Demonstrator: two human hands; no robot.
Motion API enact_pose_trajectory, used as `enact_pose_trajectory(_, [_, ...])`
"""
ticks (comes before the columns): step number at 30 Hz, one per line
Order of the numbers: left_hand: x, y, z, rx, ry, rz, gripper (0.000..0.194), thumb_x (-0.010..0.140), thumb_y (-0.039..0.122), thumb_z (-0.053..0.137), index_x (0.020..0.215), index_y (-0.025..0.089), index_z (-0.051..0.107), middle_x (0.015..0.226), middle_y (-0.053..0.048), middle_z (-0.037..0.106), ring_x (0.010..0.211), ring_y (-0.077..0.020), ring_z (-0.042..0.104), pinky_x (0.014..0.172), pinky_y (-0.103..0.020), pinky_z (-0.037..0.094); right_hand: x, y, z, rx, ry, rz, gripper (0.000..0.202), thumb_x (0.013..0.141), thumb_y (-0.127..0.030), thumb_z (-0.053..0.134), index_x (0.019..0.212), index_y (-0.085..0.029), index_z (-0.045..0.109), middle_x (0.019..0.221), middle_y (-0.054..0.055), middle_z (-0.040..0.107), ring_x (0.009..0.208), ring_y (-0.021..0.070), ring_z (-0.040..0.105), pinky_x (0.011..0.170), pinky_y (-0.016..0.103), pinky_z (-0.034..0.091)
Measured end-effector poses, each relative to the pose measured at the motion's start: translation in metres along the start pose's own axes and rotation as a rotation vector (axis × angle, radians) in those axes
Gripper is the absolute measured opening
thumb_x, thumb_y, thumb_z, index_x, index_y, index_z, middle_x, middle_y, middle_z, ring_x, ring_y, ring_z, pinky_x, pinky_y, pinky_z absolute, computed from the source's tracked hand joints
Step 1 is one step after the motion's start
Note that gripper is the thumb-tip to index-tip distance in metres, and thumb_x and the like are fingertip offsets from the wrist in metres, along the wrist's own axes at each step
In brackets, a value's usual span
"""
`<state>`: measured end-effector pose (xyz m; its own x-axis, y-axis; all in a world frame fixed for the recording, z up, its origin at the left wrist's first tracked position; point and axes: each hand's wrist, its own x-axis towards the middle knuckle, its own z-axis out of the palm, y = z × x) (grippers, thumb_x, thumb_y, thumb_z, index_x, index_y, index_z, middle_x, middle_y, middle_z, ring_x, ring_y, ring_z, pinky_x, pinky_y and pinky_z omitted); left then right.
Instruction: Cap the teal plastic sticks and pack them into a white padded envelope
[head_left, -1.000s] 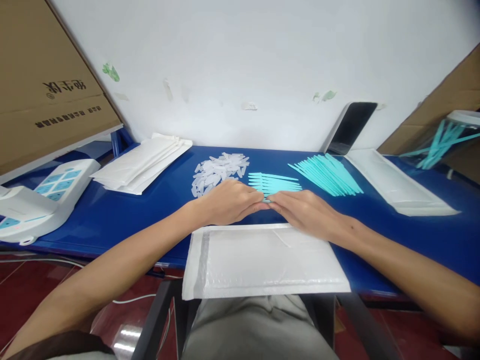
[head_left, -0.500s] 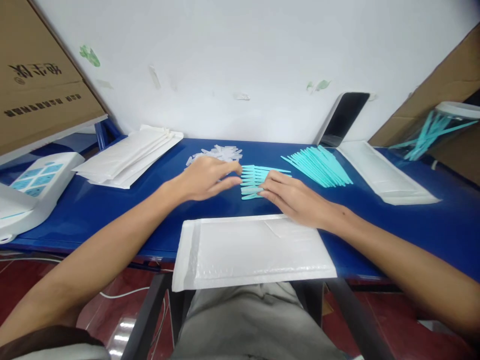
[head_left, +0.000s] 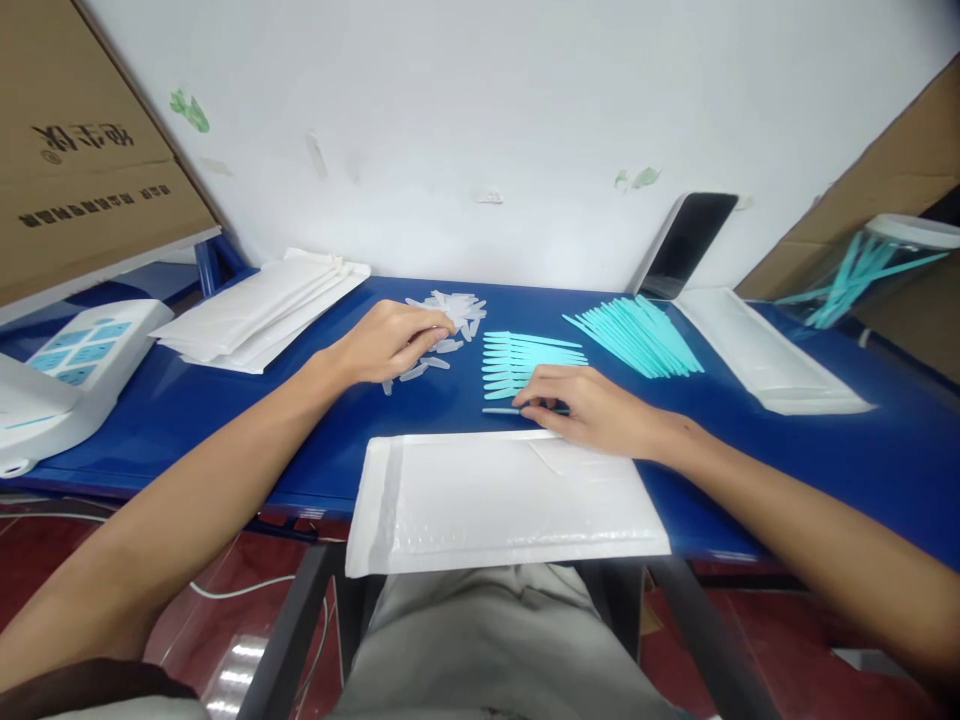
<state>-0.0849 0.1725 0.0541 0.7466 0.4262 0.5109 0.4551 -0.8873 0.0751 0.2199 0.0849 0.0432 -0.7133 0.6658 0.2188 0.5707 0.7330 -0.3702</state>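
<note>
My right hand [head_left: 581,400] pinches a thin teal stick [head_left: 499,410] just below a neat row of teal sticks [head_left: 536,352]. The held stick points left; its right part is hidden by my fingers. My left hand [head_left: 394,340] reaches over the loose pile of small translucent caps [head_left: 457,308], thumb and fingertips drawn together at the pile's edge. Whatever is between those fingertips is too small to make out. A padded white envelope [head_left: 510,500] lies at the table's front edge, close below my right hand.
Fanned teal sticks [head_left: 637,335] lie at the right, beside another white envelope [head_left: 772,355]. A phone [head_left: 690,245] leans on the wall. White envelopes [head_left: 255,310] are stacked at the left, near a white device [head_left: 90,370]. A clear tub [head_left: 862,275] holds sticks.
My left hand has moved left, from the row of sticks to the caps. My right hand has come slightly nearer, with the pinched stick now below the row.
</note>
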Motion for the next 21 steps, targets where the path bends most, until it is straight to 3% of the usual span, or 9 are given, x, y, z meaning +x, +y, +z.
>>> enact_pose_trajectory(7, [0.006, 0.012, 0.003, 0.144, -0.055, -0.105, 0.034, 0.098, 0.032, 0.045, 0.087, 0.018, 0.074, 0.054, 0.002, 0.060, 0.048, -0.0123, 0.048, 0.078, -0.032, 0.042, -0.001, 0.010, -0.003, -0.105, 0.122, 0.018, 0.023, 0.100, -0.023, 0.054, 0.103, -0.017, 0.077, 0.095, 0.008, 0.076, 0.081, 0.0193, 0.069, 0.072, 0.031, 0.049])
enact_pose_trajectory(12, [0.009, 0.016, -0.004, 0.040, -0.158, -0.300, 0.026, 0.088, 0.029, 0.053, 0.086, 0.015, 0.075, 0.047, 0.003, 0.055, 0.045, -0.0126, 0.051, 0.061, -0.026, 0.039, 0.000, 0.018, -0.002, -0.158, 0.052, 0.110, 0.025, 0.099, -0.029, 0.057, 0.110, -0.017, 0.077, 0.089, 0.007, 0.076, 0.074, 0.0198, 0.068, 0.067, 0.031, 0.046])
enact_pose_trajectory(16, [0.008, 0.013, -0.011, 0.053, -0.221, -0.313, 0.028, 0.089, 0.030, 0.053, 0.091, 0.016, 0.078, 0.052, 0.002, 0.060, 0.047, -0.0128, 0.053, 0.058, -0.026, 0.036, 0.001, 0.019, -0.004, -0.114, 0.017, 0.156, 0.023, 0.098, -0.031, 0.059, 0.103, -0.017, 0.077, 0.063, 0.000, 0.066, 0.057, 0.0158, 0.059, 0.062, 0.029, 0.040])
enact_pose_trajectory(21, [0.005, 0.007, -0.014, 0.120, -0.325, -0.192, 0.031, 0.089, 0.039, 0.063, 0.108, 0.022, 0.080, 0.087, -0.005, 0.074, 0.076, -0.0185, 0.066, 0.066, -0.027, 0.040, 0.000, 0.018, -0.010, -0.025, -0.040, 0.227, 0.024, 0.097, -0.040, 0.060, 0.092, -0.020, 0.072, 0.048, -0.007, 0.049, 0.044, 0.0123, 0.045, 0.057, 0.029, 0.033])
